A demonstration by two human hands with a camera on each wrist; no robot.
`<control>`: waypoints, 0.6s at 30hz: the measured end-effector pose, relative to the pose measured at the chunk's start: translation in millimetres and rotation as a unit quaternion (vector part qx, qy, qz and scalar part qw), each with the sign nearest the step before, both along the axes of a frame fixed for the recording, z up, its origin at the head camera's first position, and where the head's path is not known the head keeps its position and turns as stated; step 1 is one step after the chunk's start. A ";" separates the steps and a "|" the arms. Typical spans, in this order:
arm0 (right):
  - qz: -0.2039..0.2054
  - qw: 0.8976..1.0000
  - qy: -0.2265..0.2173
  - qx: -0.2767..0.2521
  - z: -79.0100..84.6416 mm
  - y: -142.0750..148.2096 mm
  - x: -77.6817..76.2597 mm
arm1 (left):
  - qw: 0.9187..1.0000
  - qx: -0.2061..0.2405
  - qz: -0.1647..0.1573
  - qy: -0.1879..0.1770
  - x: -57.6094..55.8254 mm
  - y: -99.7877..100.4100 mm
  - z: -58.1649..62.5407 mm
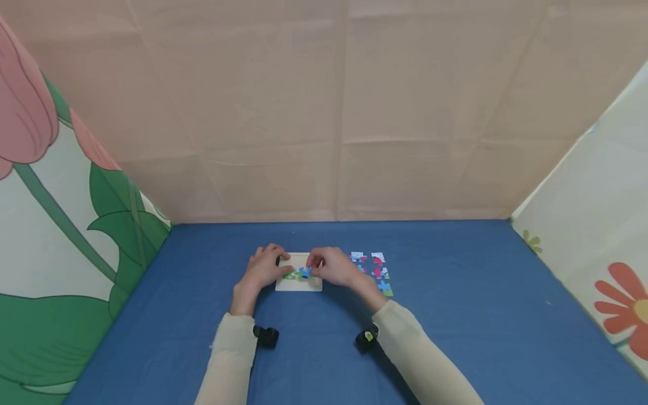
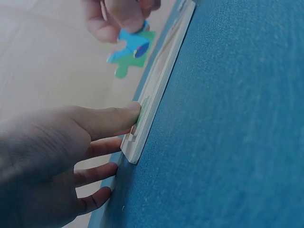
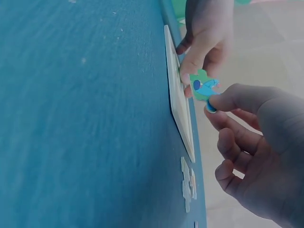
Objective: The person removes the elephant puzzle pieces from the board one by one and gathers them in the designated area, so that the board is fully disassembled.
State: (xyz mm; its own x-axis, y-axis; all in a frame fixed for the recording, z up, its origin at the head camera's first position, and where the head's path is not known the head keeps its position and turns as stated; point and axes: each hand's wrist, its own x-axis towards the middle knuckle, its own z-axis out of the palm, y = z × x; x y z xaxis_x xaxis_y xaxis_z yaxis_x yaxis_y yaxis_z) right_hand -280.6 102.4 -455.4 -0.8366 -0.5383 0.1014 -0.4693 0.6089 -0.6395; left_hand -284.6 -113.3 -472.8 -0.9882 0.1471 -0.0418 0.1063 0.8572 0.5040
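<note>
In the head view my left hand (image 1: 262,269) is at the left side of a pale wooden puzzle tray (image 1: 298,286). Its thumb presses on a green puzzle piece (image 2: 142,109) inside the tray, the other fingers spread by the corner. My right hand (image 1: 331,265) pinches a blue and green puzzle piece (image 3: 205,87) between thumb and forefinger. That piece is tilted up above the tray, one dark blue oval showing on it. More joined pieces (image 1: 297,274) lie inside the tray, partly covered by the fingers.
Several loose puzzle pieces (image 1: 383,285) lie right of the tray, some hidden behind the right hand. A blue cloth (image 1: 455,315) covers the table. Beige cloth (image 1: 334,112) hangs behind, with flower-printed sheets (image 1: 572,236) at the sides.
</note>
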 end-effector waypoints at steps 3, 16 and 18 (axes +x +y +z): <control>-0.007 1.000 0.010 -0.010 -2.0 5.2 1.6 | 1.000 0.000 0.001 0.001 0.2 -0.1 -0.6; -0.033 0.999 0.006 -0.034 -0.1 25.3 10.7 | 1.000 0.004 0.007 0.001 1.0 1.1 -0.7; -0.035 0.999 0.002 -0.034 0.8 28.0 12.6 | 1.000 0.004 0.008 0.001 0.9 1.2 -0.6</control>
